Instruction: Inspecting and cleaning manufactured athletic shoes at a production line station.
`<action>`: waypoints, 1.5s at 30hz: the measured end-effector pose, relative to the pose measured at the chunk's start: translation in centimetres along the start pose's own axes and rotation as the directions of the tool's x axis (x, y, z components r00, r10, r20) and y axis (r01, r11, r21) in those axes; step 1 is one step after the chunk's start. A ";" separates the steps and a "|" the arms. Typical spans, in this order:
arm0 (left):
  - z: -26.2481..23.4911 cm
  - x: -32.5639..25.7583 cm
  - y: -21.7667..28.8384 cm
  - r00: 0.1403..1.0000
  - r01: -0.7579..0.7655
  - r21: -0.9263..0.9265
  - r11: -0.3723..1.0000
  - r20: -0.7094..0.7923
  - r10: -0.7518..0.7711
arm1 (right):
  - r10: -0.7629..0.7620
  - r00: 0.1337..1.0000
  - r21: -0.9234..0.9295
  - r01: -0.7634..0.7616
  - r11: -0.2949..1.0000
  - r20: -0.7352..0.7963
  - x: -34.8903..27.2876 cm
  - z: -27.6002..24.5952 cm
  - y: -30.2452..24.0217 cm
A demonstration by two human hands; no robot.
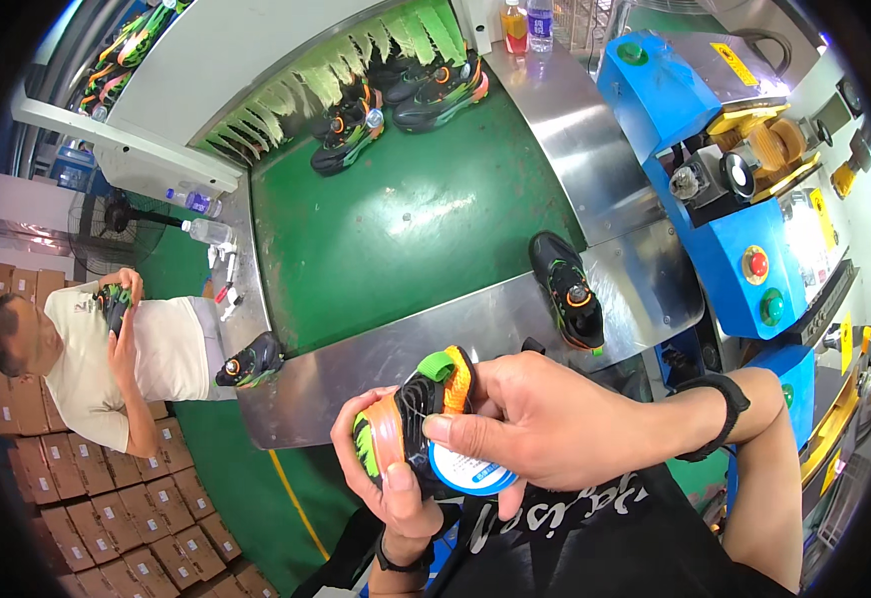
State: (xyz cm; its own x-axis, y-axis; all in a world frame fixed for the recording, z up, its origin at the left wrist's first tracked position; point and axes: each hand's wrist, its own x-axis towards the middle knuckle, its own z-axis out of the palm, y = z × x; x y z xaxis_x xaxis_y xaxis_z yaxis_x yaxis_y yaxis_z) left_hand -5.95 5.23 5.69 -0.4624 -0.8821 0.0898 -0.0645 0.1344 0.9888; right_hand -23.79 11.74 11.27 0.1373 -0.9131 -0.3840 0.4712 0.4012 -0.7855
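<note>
A black sneaker (414, 424) with orange, pink and green parts is held close in front of me, its green heel loop upward. My left hand (396, 498) wraps round its heel and sole from the left. From the right, my right hand (565, 419) grips the collar side, thumb pressed on the upper and fingers partly hidden behind. A round blue-and-white tag (470, 472) hangs by the shoe under my right thumb. Another black sneaker (567, 289) stands on the metal ledge (356, 374) just beyond my right hand.
A green conveyor belt (406, 219) carries several sneakers (435, 98) by a green fringe curtain (296, 95). At left, a co-worker (156, 339) holds a shoe near another sneaker (249, 361). Blue machines (729, 259) line the right; stacked cartons (107, 498) stand lower left.
</note>
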 end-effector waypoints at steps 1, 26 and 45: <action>0.2 0.1 0.5 1.000 -0.009 0.058 0.998 -0.007 0.009 | 0.018 1.000 -0.019 -0.018 1.000 0.003 -0.2 0.1 -0.5; -0.3 0.2 0.8 0.992 0.129 -0.063 0.990 0.008 -0.128 | 0.064 0.998 -0.106 -0.062 0.992 0.015 0.5 -0.8 -1.0; 0.5 -1.0 3.5 0.991 0.048 -0.042 0.998 -0.126 -0.053 | -0.025 0.933 -0.650 0.270 0.710 0.359 -0.7 -3.1 -4.8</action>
State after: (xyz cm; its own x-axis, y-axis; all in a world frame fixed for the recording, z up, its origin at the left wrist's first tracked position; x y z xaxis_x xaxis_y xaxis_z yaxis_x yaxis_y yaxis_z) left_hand -6.20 6.80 9.03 -0.3428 -0.9380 0.0514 -0.0495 0.0727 0.9961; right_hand -28.88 10.64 13.81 0.4295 -0.8880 -0.1641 -0.1950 0.0862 -0.9770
